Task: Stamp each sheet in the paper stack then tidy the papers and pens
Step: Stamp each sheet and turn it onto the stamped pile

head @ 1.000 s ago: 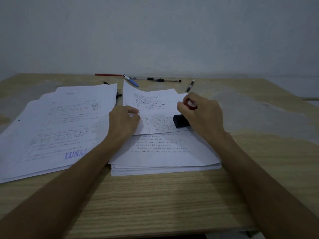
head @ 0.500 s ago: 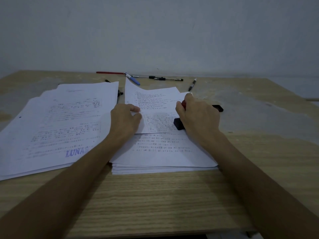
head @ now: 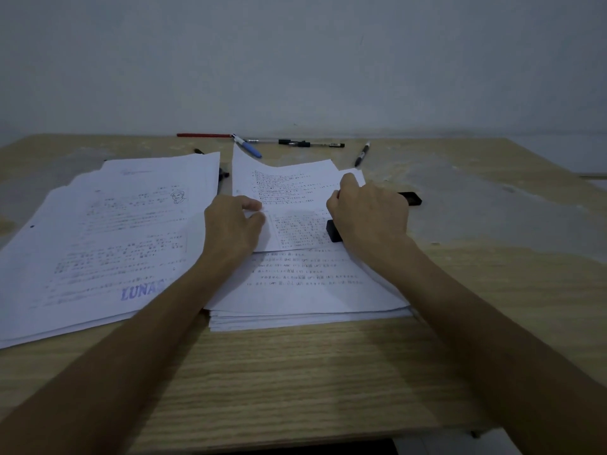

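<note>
Right grip: the right hand (head: 369, 218) is curled around the stamp (head: 333, 230) and presses it down on the folded-back sheet (head: 289, 205); only the black base shows, at the inner side of the hand.
Left grip: the left hand (head: 231, 224) has its fingers curled on the left edge of that same sheet and pinches it, holding it back.
Landmark: the unstamped stack (head: 305, 290) lies in front of the person, under both hands.
Stamp place: on the far right part of the stack, its long axis going roughly away from the person.
Key relation: the sheet lies between the two hands, left of the stamp; the left hand is nearer to its free edge, so I judge this hand will carry it.
Finished pile (head: 98, 244): just left of the stack, loosely spread, with a blue "LUNA" print (head: 141, 292) on top.
Pens (head: 312, 144): beyond the stack, scattered, not yet tidied.
Stamp lid (head: 412, 198): a black piece to the right of the stack's far end, probably the lid.
</note>
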